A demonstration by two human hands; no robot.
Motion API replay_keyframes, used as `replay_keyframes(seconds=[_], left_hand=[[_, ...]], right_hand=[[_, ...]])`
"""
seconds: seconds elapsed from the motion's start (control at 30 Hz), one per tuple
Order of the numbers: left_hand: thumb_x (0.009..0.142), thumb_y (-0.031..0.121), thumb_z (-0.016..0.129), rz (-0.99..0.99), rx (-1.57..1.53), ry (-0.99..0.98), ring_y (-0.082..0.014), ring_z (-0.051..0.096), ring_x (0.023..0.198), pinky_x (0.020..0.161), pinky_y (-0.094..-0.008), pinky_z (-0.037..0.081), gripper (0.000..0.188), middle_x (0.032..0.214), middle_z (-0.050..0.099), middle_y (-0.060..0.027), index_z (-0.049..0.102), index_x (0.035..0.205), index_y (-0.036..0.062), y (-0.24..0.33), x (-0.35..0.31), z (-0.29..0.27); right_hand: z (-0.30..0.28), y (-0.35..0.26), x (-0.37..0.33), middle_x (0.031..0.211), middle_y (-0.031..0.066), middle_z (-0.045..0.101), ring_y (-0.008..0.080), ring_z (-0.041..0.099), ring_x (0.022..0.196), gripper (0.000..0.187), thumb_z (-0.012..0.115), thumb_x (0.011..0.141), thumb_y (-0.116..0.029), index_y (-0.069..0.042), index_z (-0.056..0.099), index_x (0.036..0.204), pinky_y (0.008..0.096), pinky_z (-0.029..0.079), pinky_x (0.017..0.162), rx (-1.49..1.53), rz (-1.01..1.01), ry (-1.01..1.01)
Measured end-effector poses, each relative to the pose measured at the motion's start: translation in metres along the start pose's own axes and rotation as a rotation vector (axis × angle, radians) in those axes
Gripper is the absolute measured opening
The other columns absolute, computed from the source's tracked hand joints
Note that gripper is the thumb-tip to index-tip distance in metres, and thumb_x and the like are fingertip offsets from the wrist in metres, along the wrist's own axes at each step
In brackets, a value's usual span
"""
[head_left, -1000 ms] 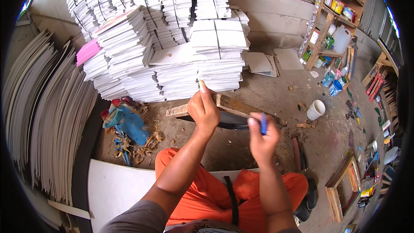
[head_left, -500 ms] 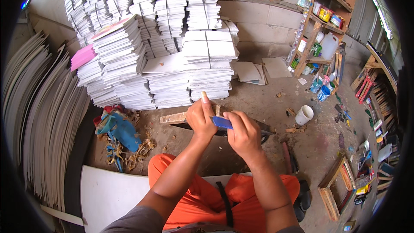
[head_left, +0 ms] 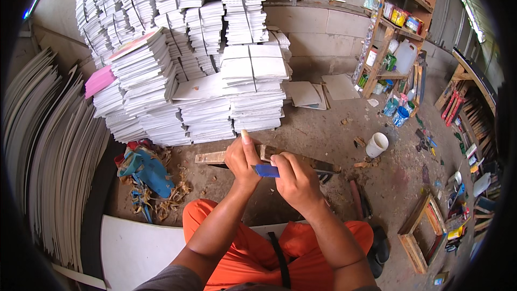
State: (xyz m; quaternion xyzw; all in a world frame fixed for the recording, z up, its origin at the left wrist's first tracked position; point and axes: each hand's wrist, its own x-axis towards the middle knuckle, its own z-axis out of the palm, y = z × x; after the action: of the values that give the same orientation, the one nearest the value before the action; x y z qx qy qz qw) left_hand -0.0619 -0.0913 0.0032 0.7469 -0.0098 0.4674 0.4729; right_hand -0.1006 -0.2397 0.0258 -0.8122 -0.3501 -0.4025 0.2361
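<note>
My right hand point(head_left: 297, 182) is closed around a flat blue tool point(head_left: 267, 171), which looks like a cutter, though its kind is not certain. The tool's darker tip points left and ends beside the heel of my left hand point(head_left: 242, 160). That left hand is closed with its thumb upright; whatever its fingers hold, if anything, is hidden. Beyond both hands lies a wooden frame point(head_left: 210, 158), partly covered by them, its light left end and darker right bar showing. Below my forearms are orange trousers with a black strap.
Strapped stacks of white sheets point(head_left: 253, 64) rise ahead, with curved boards point(head_left: 48, 161) on the left. Blue rags point(head_left: 148, 172) and shavings lie on the floor. A white bucket point(head_left: 377, 145), another wooden frame point(head_left: 412, 250) and a shelf with paint containers point(head_left: 401, 17) are at the right.
Both hands and the blue tool have come slightly nearer to me, keeping their grips. The whole view has shifted a little, with the stacks lower and further left.
</note>
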Motion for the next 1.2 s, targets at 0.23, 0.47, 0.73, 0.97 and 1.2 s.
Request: replay_keyframes(seconds=[0.23, 0.47, 0.73, 0.97, 1.2], left_hand=[[0.11, 0.026, 0.04, 0.01, -0.017, -0.02, -0.0381, 0.057, 0.055, 0.057, -0.0474, 0.042, 0.054, 0.062, 0.06, -0.0163, 0.063, 0.067, 0.0003, -0.003, -0.003, -0.003], [0.11, 0.027, 0.038, 0.021, -0.019, -0.056, -0.0345, 0.056, 0.057, 0.059, -0.0454, 0.042, 0.056, 0.061, 0.059, -0.0154, 0.064, 0.068, 0.001, -0.003, -0.009, -0.009], [0.108, 0.025, 0.039, 0.045, -0.022, -0.066, -0.0357, 0.056, 0.058, 0.061, -0.0463, 0.041, 0.053, 0.062, 0.059, -0.0143, 0.066, 0.067, 0.0046, -0.006, -0.013, -0.01], [0.108, 0.022, 0.04, 0.107, -0.056, -0.075, -0.0333, 0.055, 0.057, 0.06, -0.0446, 0.039, 0.052, 0.061, 0.058, -0.0123, 0.067, 0.067, 0.0059, 0.002, -0.015, -0.011], [0.108, 0.02, 0.041, 0.118, -0.048, -0.062, -0.0326, 0.053, 0.057, 0.06, -0.0443, 0.037, 0.05, 0.062, 0.057, -0.0107, 0.067, 0.067, 0.0067, -0.003, -0.017, -0.011]], right_hand=[[-0.01, -0.003, 0.001, 0.096, 0.0137, 0.067, 0.0308, 0.071, 0.079, 0.022, 0.069, 0.086, 0.002, 0.0, 0.064, 0.108, 0.0402, 0.058, 0.069, 0.005, 0.015, -0.133], [-0.017, -0.006, 0.007, 0.086, 0.0099, 0.057, 0.0251, 0.067, 0.075, 0.014, 0.064, 0.086, -0.007, -0.003, 0.059, 0.098, 0.0367, 0.058, 0.068, -0.08, -0.095, -0.165], [-0.02, -0.007, 0.011, 0.084, 0.0107, 0.055, 0.0263, 0.065, 0.073, 0.013, 0.064, 0.087, -0.008, -0.004, 0.055, 0.095, 0.038, 0.057, 0.066, -0.069, -0.091, -0.259], [-0.013, -0.001, -0.003, 0.089, 0.0163, 0.059, 0.0356, 0.067, 0.078, 0.018, 0.068, 0.091, -0.007, -0.003, 0.054, 0.101, 0.0446, 0.054, 0.068, 0.273, 0.169, -0.15], [-0.009, -0.007, -0.022, 0.092, 0.0101, 0.065, 0.0235, 0.063, 0.076, 0.013, 0.073, 0.095, -0.01, -0.002, 0.066, 0.103, 0.0336, 0.05, 0.068, 0.532, 0.501, 0.103]])
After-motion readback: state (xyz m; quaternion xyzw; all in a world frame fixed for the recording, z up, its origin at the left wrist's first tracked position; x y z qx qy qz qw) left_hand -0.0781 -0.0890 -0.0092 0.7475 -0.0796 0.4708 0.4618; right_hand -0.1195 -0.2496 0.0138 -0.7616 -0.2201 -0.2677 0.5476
